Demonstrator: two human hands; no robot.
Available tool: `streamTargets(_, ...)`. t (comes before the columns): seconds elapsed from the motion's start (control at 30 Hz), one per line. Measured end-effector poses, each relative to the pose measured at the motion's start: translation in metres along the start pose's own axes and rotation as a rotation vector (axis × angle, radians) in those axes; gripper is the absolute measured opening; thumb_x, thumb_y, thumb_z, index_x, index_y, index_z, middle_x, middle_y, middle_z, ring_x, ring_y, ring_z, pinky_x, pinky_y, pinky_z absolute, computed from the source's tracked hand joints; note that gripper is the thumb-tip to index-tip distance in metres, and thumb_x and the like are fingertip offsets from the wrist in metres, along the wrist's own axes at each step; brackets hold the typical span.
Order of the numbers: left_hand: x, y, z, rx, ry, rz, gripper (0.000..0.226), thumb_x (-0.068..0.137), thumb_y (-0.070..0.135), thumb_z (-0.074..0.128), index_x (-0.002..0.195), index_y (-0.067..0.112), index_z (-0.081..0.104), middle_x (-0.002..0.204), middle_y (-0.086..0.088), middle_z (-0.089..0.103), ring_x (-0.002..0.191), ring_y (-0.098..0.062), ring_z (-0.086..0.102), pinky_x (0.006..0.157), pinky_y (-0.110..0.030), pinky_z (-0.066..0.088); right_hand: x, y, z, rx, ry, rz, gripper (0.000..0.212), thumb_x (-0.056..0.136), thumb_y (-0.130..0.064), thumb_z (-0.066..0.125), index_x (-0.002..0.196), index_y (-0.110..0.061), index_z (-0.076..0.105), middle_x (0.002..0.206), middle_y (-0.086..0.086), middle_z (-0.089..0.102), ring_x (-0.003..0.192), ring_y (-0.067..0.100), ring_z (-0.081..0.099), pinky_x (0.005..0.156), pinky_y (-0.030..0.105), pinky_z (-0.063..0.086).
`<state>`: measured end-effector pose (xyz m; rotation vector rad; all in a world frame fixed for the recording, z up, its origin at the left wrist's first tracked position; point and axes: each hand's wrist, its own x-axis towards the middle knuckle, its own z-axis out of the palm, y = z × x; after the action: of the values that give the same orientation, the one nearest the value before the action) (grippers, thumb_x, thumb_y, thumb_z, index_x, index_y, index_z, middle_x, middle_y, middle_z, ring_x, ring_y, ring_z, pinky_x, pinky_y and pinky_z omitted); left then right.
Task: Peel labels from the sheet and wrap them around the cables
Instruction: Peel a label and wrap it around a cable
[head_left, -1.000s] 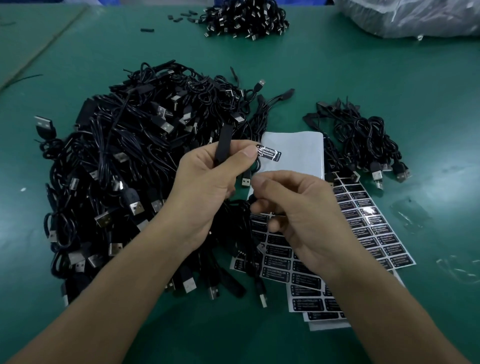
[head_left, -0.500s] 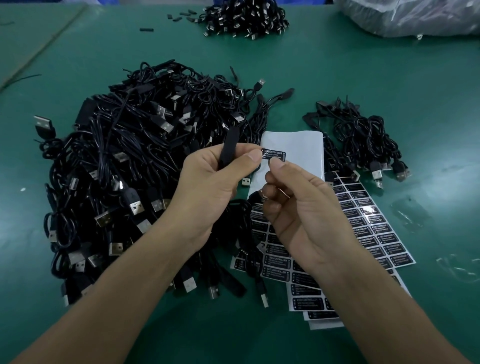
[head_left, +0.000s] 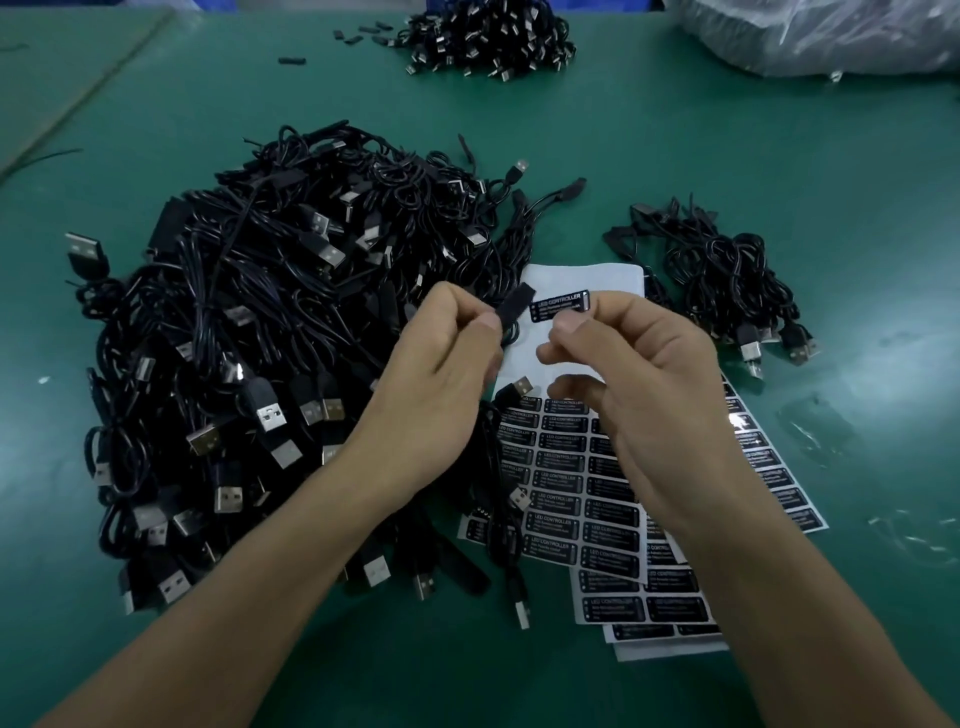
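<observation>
Passed across from the left thumb tip, where it is seen half a second earlier, the peeled label (head_left: 560, 305) is now pinched by its right end between the thumb and forefinger of the right hand (head_left: 644, 400), just above the middle of the frame. Its white print, "LED CONTROLLER", is turned towards the camera. The left hand (head_left: 436, 379) is curled around a black cable (head_left: 514, 310), whose flat black end is gripped between thumb and forefinger and pointed up and to the right. Its tip is held just beside the label's left end, though contact between the two cannot be made out. The remaining fingers of both hands are loosely folded.

Label sheets (head_left: 571, 519) are fanned out on the green table (head_left: 727, 156) below and to the right of the hands, the top one stripped bare at its upper end. A large heap of cables (head_left: 270, 322) with silver USB plugs is piled at left centre, a smaller bundle (head_left: 727, 280) is laid at right centre, and a third heap (head_left: 488, 36) is seen at the top edge. A plastic bag (head_left: 831, 36) is seen in the upper right corner, and clear film scraps (head_left: 815, 431) are scattered near the right edge.
</observation>
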<state>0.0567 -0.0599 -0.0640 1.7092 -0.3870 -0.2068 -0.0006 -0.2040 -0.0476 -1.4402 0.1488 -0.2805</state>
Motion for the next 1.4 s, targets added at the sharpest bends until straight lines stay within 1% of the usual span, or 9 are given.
streamTargets(0.07, -0.001, 0.0, 0.0, -0.006, -0.032, 0.038, 0.017, 0.103, 0.022, 0.048, 0.091, 0.025, 0.058, 0.065, 0.011, 0.063, 0.06, -0.001, 0.054, 0.059, -0.017, 0.047, 0.001, -0.001, -0.003, -0.043, -0.031, 0.0, 0.02, 0.094, -0.007, 0.065, 0.075, -0.015, 0.069, 0.073, 0.0, 0.068, 0.079, 0.02, 0.066, 0.068, 0.026, 0.055)
streamTargets(0.13, -0.001, 0.001, 0.001, -0.013, -0.056, 0.043, 0.016, 0.104, 0.013, 0.05, 0.097, 0.019, 0.063, 0.069, 0.008, 0.068, 0.064, -0.003, 0.059, 0.063, -0.016, 0.05, 0.002, 0.0, -0.006, -0.071, -0.05, 0.009, 0.017, 0.093, -0.006, 0.066, 0.077, -0.011, 0.07, 0.074, 0.004, 0.071, 0.08, 0.024, 0.07, 0.07, 0.026, 0.057)
streamTargets(0.23, -0.002, 0.002, 0.001, -0.013, -0.073, 0.036, 0.022, 0.103, 0.009, 0.051, 0.095, 0.023, 0.066, 0.071, 0.008, 0.071, 0.065, -0.002, 0.062, 0.064, -0.014, 0.049, 0.003, 0.002, -0.008, -0.096, -0.052, 0.01, 0.016, 0.092, -0.006, 0.067, 0.077, -0.01, 0.071, 0.075, 0.009, 0.074, 0.078, 0.028, 0.072, 0.068, 0.026, 0.056)
streamTargets(0.37, -0.003, 0.004, 0.001, -0.002, -0.134, 0.016, 0.032, 0.101, 0.003, 0.049, 0.099, 0.028, 0.07, 0.078, 0.008, 0.074, 0.067, 0.0, 0.064, 0.063, -0.008, 0.047, 0.006, 0.004, -0.012, -0.117, -0.029, -0.001, 0.015, 0.091, -0.007, 0.069, 0.077, -0.013, 0.074, 0.071, 0.006, 0.073, 0.07, 0.016, 0.068, 0.065, 0.022, 0.053)
streamTargets(0.57, -0.003, 0.003, 0.0, -0.103, -0.179, 0.001, 0.025, 0.103, 0.006, 0.052, 0.121, 0.021, 0.057, 0.08, 0.001, 0.076, 0.068, -0.006, 0.067, 0.064, -0.013, 0.049, 0.008, 0.006, -0.015, -0.136, -0.023, -0.018, 0.012, 0.09, -0.007, 0.07, 0.079, -0.009, 0.073, 0.068, 0.006, 0.072, 0.067, 0.013, 0.066, 0.066, 0.02, 0.053)
streamTargets(0.7, -0.004, 0.005, 0.0, -0.111, -0.212, 0.005, 0.024, 0.103, 0.006, 0.052, 0.117, 0.024, 0.057, 0.081, 0.001, 0.076, 0.068, -0.005, 0.068, 0.064, -0.012, 0.049, 0.009, 0.006, -0.017, -0.149, -0.019, -0.01, 0.009, 0.089, -0.007, 0.071, 0.08, -0.005, 0.073, 0.069, 0.005, 0.071, 0.067, 0.015, 0.065, 0.068, 0.023, 0.054)
streamTargets(0.87, -0.004, 0.005, -0.001, -0.11, -0.244, -0.01, 0.024, 0.103, 0.004, 0.05, 0.123, 0.011, 0.062, 0.081, 0.004, 0.075, 0.067, -0.004, 0.067, 0.063, -0.011, 0.048, 0.01, 0.005, -0.019, -0.195, -0.045, -0.028, 0.015, 0.087, -0.009, 0.073, 0.073, -0.014, 0.072, 0.065, 0.001, 0.069, 0.065, 0.014, 0.064, 0.069, 0.027, 0.057)
streamTargets(1.03, -0.005, 0.007, -0.001, -0.087, -0.256, -0.014, 0.022, 0.103, 0.007, 0.051, 0.115, 0.018, 0.066, 0.083, 0.005, 0.077, 0.07, -0.006, 0.07, 0.065, -0.014, 0.05, 0.011, 0.004, -0.022, -0.234, -0.05, -0.021, 0.011, 0.077, -0.021, 0.073, 0.068, -0.015, 0.073, 0.065, 0.002, 0.07, 0.063, 0.013, 0.064, 0.071, 0.032, 0.058)
streamTargets(1.4, -0.005, 0.007, -0.001, -0.11, -0.266, -0.02, 0.021, 0.102, 0.007, 0.053, 0.105, 0.02, 0.069, 0.084, 0.002, 0.078, 0.071, -0.009, 0.072, 0.066, -0.017, 0.054, 0.011, 0.004, -0.024, -0.272, -0.036, -0.023, 0.012, 0.084, -0.012, 0.075, 0.073, -0.01, 0.073, 0.065, 0.003, 0.071, 0.063, 0.015, 0.065, 0.071, 0.037, 0.06)
